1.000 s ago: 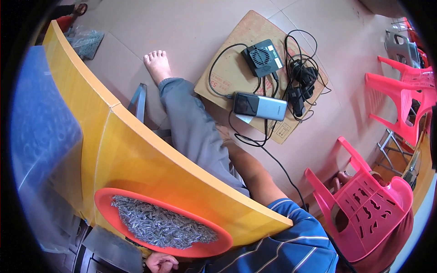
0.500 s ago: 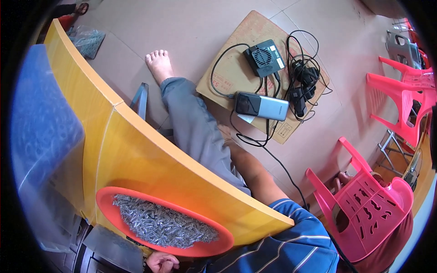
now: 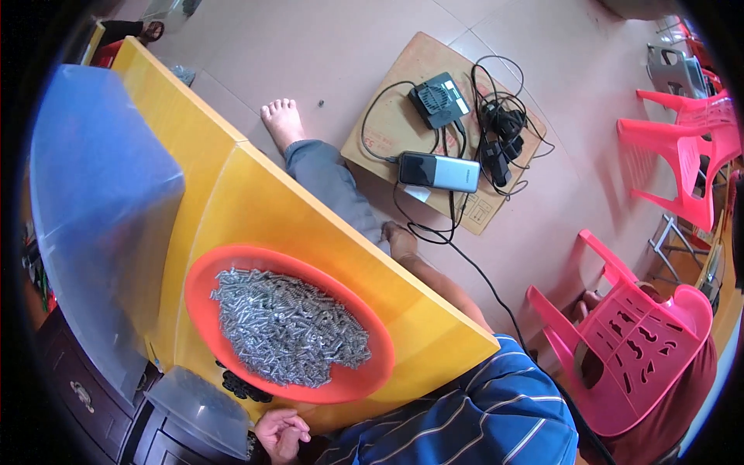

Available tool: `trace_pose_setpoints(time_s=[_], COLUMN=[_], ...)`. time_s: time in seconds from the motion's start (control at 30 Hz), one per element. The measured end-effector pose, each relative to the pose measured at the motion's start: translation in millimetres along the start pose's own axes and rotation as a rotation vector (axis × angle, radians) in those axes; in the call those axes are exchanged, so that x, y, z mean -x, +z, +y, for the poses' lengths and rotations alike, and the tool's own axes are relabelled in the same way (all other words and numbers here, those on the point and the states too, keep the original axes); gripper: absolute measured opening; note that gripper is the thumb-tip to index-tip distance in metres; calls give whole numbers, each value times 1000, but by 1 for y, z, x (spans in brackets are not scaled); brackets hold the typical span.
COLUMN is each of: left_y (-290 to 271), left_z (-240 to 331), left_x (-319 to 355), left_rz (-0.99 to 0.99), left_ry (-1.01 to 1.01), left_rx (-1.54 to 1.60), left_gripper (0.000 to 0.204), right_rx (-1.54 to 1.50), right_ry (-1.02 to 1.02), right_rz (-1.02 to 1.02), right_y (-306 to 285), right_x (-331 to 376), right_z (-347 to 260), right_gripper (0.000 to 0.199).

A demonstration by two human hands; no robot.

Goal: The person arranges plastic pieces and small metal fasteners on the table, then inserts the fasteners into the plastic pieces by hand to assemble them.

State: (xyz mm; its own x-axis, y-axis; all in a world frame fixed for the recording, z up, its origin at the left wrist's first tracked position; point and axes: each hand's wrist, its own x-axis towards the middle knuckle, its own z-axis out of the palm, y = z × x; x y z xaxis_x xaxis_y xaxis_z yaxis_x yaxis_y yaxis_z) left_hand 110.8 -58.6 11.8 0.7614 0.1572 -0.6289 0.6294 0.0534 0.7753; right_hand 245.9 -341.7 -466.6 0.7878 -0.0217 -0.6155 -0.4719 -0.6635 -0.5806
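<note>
nearest to me, at the bottom edge, i see one hand (image 3: pixel 280 431) with its fingers curled loosely inward, gripping nothing that i can make out; i cannot tell for sure whether it is the left or the right, and the other hand is out of sight. a blue striped sleeve (image 3: pixel 473 418) fills the lower right. just above the hand sits a round orange tray (image 3: pixel 353 384) heaped with small silvery screws (image 3: pixel 285 325), lying on a yellow table (image 3: pixel 263 209). a clear plastic tub (image 3: pixel 198 407) stands beside the hand, just left of it, with some small black parts (image 3: pixel 244 386) at the tray's lower rim. to the left is a large translucent blue bin (image 3: pixel 93 209).

beyond the table edge, a leg in grey trousers (image 3: pixel 329 182) ends in a bare foot (image 3: pixel 283 124) on the pale tiled floor (image 3: pixel 310 46). farther out lies a cardboard sheet (image 3: pixel 407 66) bearing a black fan box (image 3: pixel 439 99), a grey power bank (image 3: pixel 440 171) and tangled black cables (image 3: pixel 500 132). pink plastic chairs (image 3: pixel 632 349) stand to the right.
</note>
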Motion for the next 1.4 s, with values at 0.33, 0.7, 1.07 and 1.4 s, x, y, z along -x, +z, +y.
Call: trace_pose_setpoints(time_s=[0.33,0.7,1.07,1.4], left_y=[4,17,40,102], left_z=[4,16,-1,27], left_x=[-2,-4,-7,-16], left_rz=[18,44,67,211], left_ry=[-42,-87,216,779], left_rx=[-34,-32,-130,-736], left_gripper=[26,20,17,35], right_rx=[-106,-314,-463,-625], right_ry=[72,-15,-240,-178], right_rz=[-26,53,-164,-208], right_y=[-28,-104,-108,-211], right_x=[11,69,154,262], right_z=[-29,-18,-39,-91], right_gripper=[25,25,26,41])
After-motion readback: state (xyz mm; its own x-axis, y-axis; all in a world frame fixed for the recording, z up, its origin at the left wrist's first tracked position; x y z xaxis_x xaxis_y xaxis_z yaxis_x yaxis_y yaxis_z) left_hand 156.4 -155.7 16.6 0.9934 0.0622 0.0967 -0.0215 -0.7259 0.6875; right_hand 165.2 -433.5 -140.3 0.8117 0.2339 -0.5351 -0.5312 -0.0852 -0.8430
